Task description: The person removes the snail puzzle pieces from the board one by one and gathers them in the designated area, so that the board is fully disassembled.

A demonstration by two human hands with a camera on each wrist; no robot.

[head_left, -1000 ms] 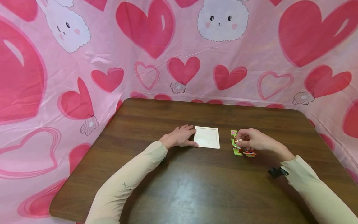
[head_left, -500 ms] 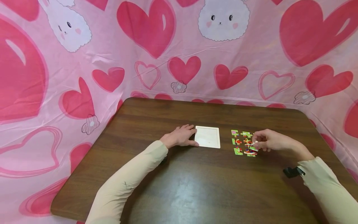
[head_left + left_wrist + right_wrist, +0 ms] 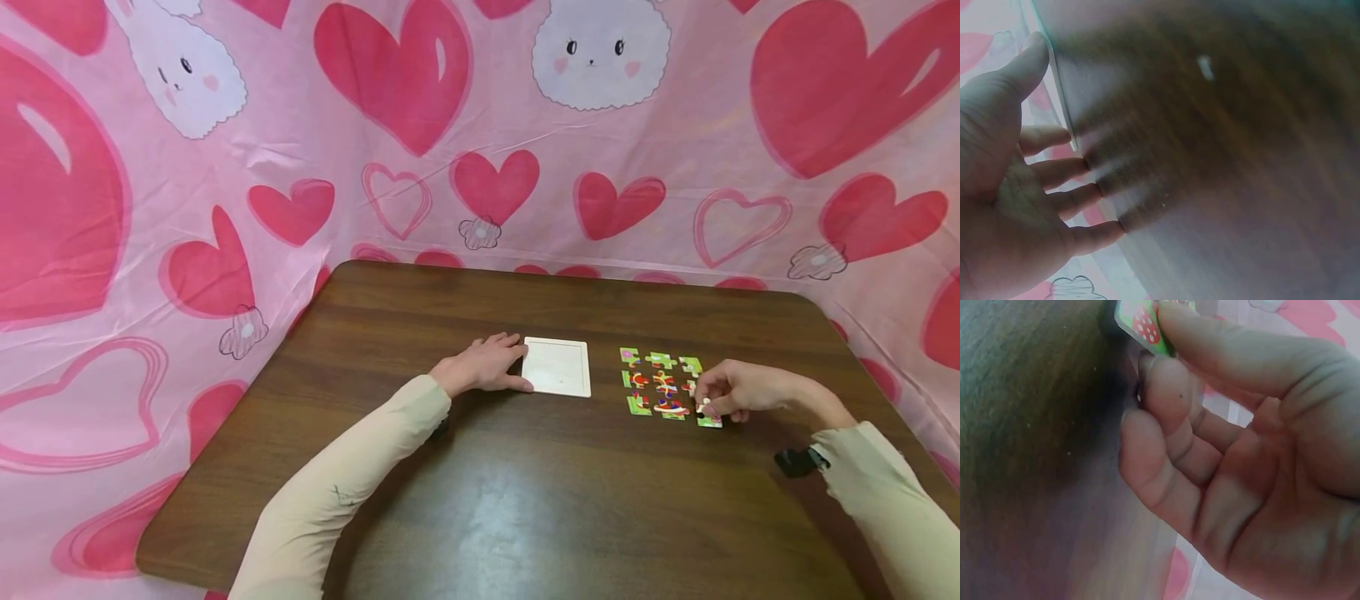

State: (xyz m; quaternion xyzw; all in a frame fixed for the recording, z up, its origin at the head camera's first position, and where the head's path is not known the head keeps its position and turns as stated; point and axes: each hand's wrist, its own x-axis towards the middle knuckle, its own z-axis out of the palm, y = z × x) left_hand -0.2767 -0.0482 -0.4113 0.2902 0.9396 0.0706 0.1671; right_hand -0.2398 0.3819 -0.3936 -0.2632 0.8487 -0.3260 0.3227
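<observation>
My left hand (image 3: 483, 365) lies spread at the left edge of a square white puzzle tray (image 3: 557, 367), thumb and fingertips touching its rim. In the left wrist view the straight fingers reach down along the thin tray edge (image 3: 1062, 94). To the right of the tray, colourful jigsaw pieces (image 3: 663, 383) lie slightly apart in rows. At their near right corner my right hand (image 3: 750, 392) pinches a jigsaw piece (image 3: 709, 422) between thumb and fingers, low at the table. A red strawberry and green border show on this jigsaw piece (image 3: 1141, 326) in the right wrist view.
The brown wooden table (image 3: 480, 483) has rounded corners. A pink cloth (image 3: 495, 108) printed with hearts and rabbits hangs behind it and along both sides. A black wrist strap (image 3: 801, 461) shows at the right sleeve.
My right hand has moved right and towards the near edge, uncovering jigsaw pieces in the middle and right of the group. The left hand and the tray stay in place.
</observation>
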